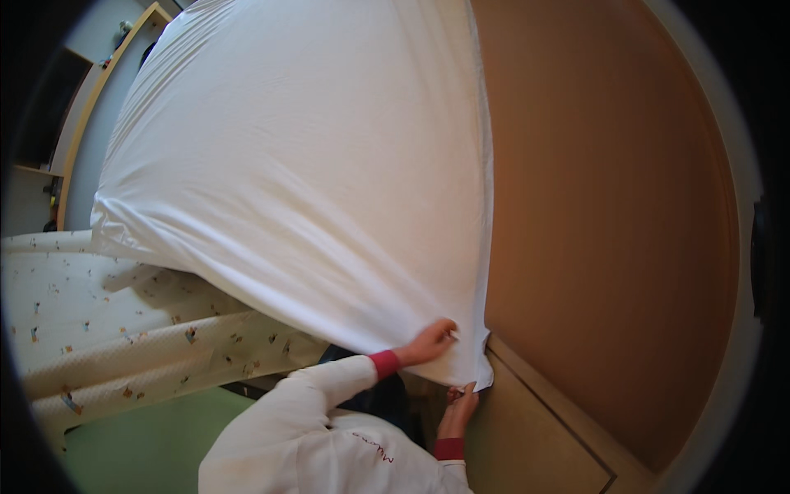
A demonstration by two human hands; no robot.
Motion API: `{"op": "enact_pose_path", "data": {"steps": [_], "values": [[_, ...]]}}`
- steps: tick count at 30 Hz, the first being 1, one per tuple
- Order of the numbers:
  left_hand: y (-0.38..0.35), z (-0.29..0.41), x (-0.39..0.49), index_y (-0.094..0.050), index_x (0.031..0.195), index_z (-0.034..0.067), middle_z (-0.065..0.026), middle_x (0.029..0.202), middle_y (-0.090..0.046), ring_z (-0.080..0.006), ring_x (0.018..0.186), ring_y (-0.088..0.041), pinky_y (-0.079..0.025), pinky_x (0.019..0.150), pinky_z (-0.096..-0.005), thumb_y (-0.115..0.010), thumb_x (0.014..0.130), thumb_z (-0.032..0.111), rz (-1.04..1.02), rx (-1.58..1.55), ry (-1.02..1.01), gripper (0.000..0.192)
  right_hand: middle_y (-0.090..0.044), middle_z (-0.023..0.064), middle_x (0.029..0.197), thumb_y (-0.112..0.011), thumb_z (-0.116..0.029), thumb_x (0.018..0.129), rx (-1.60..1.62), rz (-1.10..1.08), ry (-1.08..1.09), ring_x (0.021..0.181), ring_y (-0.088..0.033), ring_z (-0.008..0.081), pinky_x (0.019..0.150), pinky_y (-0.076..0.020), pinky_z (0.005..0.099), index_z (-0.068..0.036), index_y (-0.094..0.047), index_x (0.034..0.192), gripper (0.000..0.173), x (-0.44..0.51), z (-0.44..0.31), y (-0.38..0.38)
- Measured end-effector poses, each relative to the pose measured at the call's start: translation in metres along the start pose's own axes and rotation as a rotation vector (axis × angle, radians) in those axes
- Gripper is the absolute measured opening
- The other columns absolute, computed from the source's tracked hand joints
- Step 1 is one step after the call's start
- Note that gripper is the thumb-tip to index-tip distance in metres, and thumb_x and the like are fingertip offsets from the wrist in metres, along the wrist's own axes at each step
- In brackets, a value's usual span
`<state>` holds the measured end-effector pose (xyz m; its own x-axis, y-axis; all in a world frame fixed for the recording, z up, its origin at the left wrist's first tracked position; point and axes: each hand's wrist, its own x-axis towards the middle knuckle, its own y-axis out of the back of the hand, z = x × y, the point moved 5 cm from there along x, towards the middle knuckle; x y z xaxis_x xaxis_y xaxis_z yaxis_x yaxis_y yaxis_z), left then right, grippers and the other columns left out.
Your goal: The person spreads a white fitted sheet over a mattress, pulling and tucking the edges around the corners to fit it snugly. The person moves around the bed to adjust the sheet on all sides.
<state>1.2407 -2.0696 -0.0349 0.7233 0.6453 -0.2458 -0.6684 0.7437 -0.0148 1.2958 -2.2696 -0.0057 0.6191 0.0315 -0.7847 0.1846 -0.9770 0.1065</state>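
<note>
A white fitted sheet (321, 154) is stretched over the mattress before me, with creases running from its near left corner towards the near right. My right hand (461, 404) grips the sheet's edge at the near right corner, where the cloth is drawn to a point. Just above it, my left hand (430, 341) is over the sheet with fingers curled. Blur at its fingertips hides whether cloth is pinched there. Both arms wear white sleeves with red cuffs.
A smooth brown panel (592, 185) rises along the bed's right side. Below it stands a wooden cabinet (531, 420) beside my right hand. Patterned cream padded fabric (142, 346) runs along the left, above a green surface (154, 438). A wood-framed rail (92, 117) borders the far left.
</note>
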Motion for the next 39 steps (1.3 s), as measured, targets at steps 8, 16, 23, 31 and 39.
{"op": "enact_pose_path", "data": {"steps": [8, 16, 23, 31, 39], "values": [[0.259, -0.077, -0.210, -0.043, 0.097, 0.008, -0.0049, 0.082, -0.044, -0.0134, 0.066, -0.043, -0.040, 0.056, -0.0297, -0.063, 0.084, 0.024, 1.265, 0.037, 0.395, 0.029, -0.057, 0.0058, 0.066, -0.051, -0.034, 0.095, -0.052, -0.028, -0.022, 0.050, -0.056, 0.0134, 0.043, -0.0463, 0.0218, -0.006, -0.052, 0.094, 0.028, 0.020, 0.005, 0.017], [0.280, -0.127, -0.155, -0.046, 0.130, 0.010, -0.0154, 0.126, -0.052, -0.0315, 0.113, -0.051, -0.044, 0.094, -0.0500, -0.048, 0.090, 0.046, 0.896, -1.416, 0.082, 0.054, -0.056, 0.0074, 0.071, -0.053, -0.032, 0.095, -0.010, -0.132, 0.009, 0.054, -0.057, 0.0167, 0.042, -0.0469, 0.0239, -0.005, -0.050, 0.096, 0.027, 0.023, -0.006, 0.016], [0.378, -0.104, -0.162, -0.056, 0.115, 0.001, -0.0142, 0.109, -0.062, -0.0297, 0.101, -0.059, -0.049, 0.089, -0.0431, -0.050, 0.089, 0.033, 1.219, -1.348, -0.306, 0.041, -0.056, 0.0069, 0.070, -0.053, -0.031, 0.095, 0.004, -0.091, 0.079, 0.055, -0.058, 0.0151, 0.041, -0.0472, 0.0220, -0.005, -0.050, 0.093, 0.026, 0.025, -0.019, 0.010], [0.473, -0.078, -0.257, -0.045, 0.130, 0.004, -0.0116, 0.132, -0.050, -0.0301, 0.119, -0.047, -0.036, 0.103, -0.0424, -0.045, 0.094, 0.046, 1.373, -1.215, -0.272, 0.056, -0.056, 0.0082, 0.069, -0.052, -0.029, 0.095, -0.007, -0.066, 0.100, 0.054, -0.058, 0.0143, 0.040, -0.0473, 0.0210, -0.005, -0.049, 0.090, 0.024, 0.034, -0.016, 0.003], [0.434, -0.118, -0.324, -0.047, 0.125, 0.001, -0.0119, 0.125, -0.053, -0.0290, 0.113, -0.052, -0.042, 0.097, -0.0418, -0.036, 0.098, 0.035, 1.547, -1.004, -0.119, 0.045, -0.053, 0.0058, 0.071, -0.049, -0.021, 0.094, 0.044, 0.016, 0.112, 0.056, -0.055, 0.0129, 0.042, -0.0439, 0.0208, -0.006, -0.048, 0.085, 0.018, 0.044, -0.004, 0.017]]}}
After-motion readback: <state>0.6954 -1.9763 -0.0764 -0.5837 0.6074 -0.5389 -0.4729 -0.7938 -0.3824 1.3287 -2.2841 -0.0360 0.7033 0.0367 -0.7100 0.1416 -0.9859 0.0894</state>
